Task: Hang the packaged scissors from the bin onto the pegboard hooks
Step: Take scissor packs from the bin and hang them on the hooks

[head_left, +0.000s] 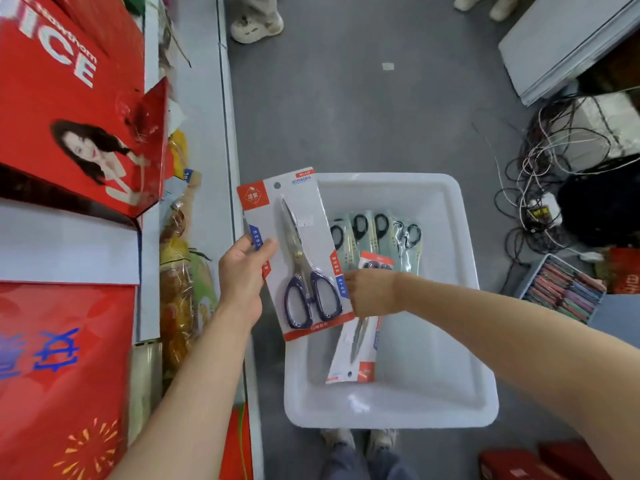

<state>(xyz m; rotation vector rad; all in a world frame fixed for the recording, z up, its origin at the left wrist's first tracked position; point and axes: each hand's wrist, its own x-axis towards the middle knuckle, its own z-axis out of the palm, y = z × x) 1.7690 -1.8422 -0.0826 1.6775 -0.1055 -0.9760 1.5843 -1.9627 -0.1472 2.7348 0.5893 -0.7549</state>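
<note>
Pointing blades away, scissors pack (298, 251) in left hand (242, 275).

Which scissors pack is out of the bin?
The blue-handled scissors pack in the left hand, held up above the white bin; the others lie inside.

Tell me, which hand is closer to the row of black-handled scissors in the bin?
Right. The right hand is just below the black-handled scissors; the left hand is outside the bin.

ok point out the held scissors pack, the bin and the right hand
scissors pack (304, 237), head view, card beside the blades
bin (388, 415), head view, near rim
right hand (372, 294), head view, back of hand
</note>
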